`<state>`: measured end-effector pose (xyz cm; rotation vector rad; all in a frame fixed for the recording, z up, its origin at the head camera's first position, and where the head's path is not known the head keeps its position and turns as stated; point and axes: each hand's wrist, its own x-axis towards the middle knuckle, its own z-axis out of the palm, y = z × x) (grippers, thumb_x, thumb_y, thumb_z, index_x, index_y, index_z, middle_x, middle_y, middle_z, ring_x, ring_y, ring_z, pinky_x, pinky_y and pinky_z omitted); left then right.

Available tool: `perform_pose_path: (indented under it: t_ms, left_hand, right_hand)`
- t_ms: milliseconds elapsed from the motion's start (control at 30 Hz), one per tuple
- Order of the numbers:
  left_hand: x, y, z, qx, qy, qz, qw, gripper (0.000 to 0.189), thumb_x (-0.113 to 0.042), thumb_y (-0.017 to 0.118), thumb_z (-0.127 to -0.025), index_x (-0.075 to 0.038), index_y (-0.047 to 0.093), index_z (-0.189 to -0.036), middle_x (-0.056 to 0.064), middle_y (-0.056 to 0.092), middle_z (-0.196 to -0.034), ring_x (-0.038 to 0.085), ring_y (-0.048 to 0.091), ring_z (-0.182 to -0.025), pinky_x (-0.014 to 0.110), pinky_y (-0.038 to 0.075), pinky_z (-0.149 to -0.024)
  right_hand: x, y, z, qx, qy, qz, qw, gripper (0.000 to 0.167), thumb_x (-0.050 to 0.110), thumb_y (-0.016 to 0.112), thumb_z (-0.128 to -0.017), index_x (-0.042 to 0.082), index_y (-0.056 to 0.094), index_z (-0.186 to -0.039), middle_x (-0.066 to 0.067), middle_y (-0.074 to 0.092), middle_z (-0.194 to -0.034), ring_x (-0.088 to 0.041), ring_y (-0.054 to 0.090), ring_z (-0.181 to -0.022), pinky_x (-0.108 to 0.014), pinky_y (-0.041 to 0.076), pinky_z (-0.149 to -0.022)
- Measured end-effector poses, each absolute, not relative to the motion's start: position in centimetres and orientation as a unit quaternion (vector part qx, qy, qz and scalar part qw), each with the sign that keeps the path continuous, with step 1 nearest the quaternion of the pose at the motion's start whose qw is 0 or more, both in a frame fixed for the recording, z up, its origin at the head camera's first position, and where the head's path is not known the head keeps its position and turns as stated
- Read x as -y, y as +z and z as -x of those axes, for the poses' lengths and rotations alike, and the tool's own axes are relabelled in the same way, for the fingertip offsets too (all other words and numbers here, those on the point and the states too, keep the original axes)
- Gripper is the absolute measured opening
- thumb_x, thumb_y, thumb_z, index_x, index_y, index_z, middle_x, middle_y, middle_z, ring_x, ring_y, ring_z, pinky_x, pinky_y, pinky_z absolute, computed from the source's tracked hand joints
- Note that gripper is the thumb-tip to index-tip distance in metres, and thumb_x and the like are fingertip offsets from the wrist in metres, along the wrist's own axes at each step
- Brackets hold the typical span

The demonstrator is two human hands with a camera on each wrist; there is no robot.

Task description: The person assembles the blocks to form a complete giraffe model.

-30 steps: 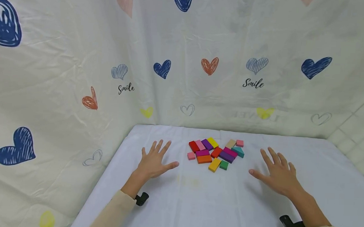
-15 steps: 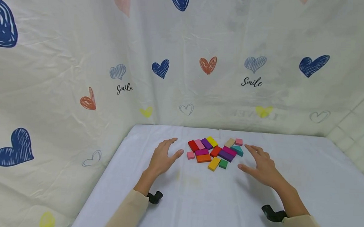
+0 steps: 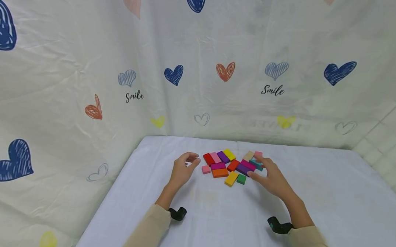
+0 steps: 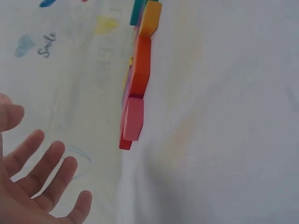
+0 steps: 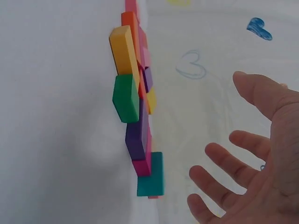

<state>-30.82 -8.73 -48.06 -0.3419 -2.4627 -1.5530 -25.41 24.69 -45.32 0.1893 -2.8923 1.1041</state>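
Observation:
Several coloured toy blocks lie flat in a loose cluster on the white cloth. My left hand [image 3: 180, 171] hovers just left of them, nearest the small pink block [image 3: 206, 169] and the red block [image 3: 208, 159]. Its fingers are loosely bent and hold nothing, as the left wrist view confirms. Over the cluster's right side is my right hand [image 3: 273, 179], thumb and fingers apart, with nothing held. Its fingers partly cover the teal block [image 5: 151, 175] in the head view. Close to its thumb lies a purple block [image 3: 242, 169]. An orange block [image 3: 220, 172], yellow block [image 3: 231, 179] and green block [image 3: 241, 179] lie in front.
A white cloth [image 3: 213, 223] covers the table. Behind it hangs a pale curtain [image 3: 188, 38] printed with hearts and the word "Smile". Each wrist wears a black camera mount, such as the one on the right [image 3: 279, 226].
Both hands have moved inward to the blocks, the left toward the right and the right toward the left. Their spread fingers have bent. The blocks have stayed in place.

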Motion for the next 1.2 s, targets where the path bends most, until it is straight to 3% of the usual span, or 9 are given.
perform_pose_path:
  t_ms: [200, 433, 600, 900, 1200]
  left_hand:
    - [7.8, -48.6, 31.3, 0.828, -0.545, 0.102, 0.084, 0.028, -0.034, 0.065, -0.100, -0.015, 0.071, -0.119, -0.003, 0.072, -0.106, 0.017, 0.064, -0.103, 0.039, 0.053, -0.094]
    - [7.0, -48.9, 31.9, 0.821, -0.557, 0.104, 0.069, 0.027, -0.027, 0.065, -0.100, -0.009, 0.071, -0.119, 0.002, 0.072, -0.103, 0.021, 0.064, -0.100, 0.040, 0.054, -0.091]
    - [6.5, -49.0, 32.2, 0.823, -0.554, 0.115, 0.057, 0.026, -0.022, 0.067, -0.099, -0.006, 0.071, -0.118, 0.004, 0.072, -0.101, 0.021, 0.063, -0.098, 0.038, 0.054, -0.090]
    - [5.9, -49.2, 32.2, 0.838, -0.533, 0.116, 0.020, 0.022, -0.019, 0.068, -0.098, -0.009, 0.072, -0.118, 0.003, 0.069, -0.101, 0.021, 0.061, -0.097, 0.033, 0.057, -0.082]
    - [5.7, -49.4, 32.2, 0.864, -0.484, 0.138, 0.018, 0.019, -0.018, 0.073, -0.095, -0.010, 0.074, -0.112, 0.001, 0.069, -0.097, 0.017, 0.061, -0.092, 0.026, 0.055, -0.077]
  right_hand:
    - [-23.5, -46.3, 26.3, 0.925, 0.375, -0.057, 0.021, 0.076, 0.046, 0.068, -0.096, 0.016, 0.036, -0.158, -0.020, 0.048, -0.152, -0.045, 0.047, -0.137, -0.064, 0.050, -0.100]
    - [-22.1, -46.8, 27.3, 0.917, 0.392, -0.067, 0.011, 0.065, 0.044, 0.067, -0.097, 0.013, 0.048, -0.151, -0.017, 0.059, -0.138, -0.036, 0.054, -0.122, -0.055, 0.054, -0.096]
    - [-21.3, -47.2, 27.7, 0.915, 0.399, -0.063, 0.000, 0.056, 0.040, 0.067, -0.099, 0.012, 0.054, -0.146, -0.015, 0.058, -0.143, -0.037, 0.054, -0.129, -0.058, 0.050, -0.104]
    - [-20.5, -48.5, 28.0, 0.926, 0.375, -0.055, -0.004, 0.042, 0.028, 0.069, -0.098, 0.011, 0.063, -0.136, -0.013, 0.063, -0.133, -0.036, 0.050, -0.127, -0.058, 0.050, -0.103]
    - [-19.6, -49.6, 27.9, 0.945, 0.321, -0.065, -0.001, 0.044, 0.020, 0.077, -0.091, 0.013, 0.067, -0.132, -0.013, 0.066, -0.133, -0.038, 0.043, -0.126, -0.066, 0.028, -0.105]
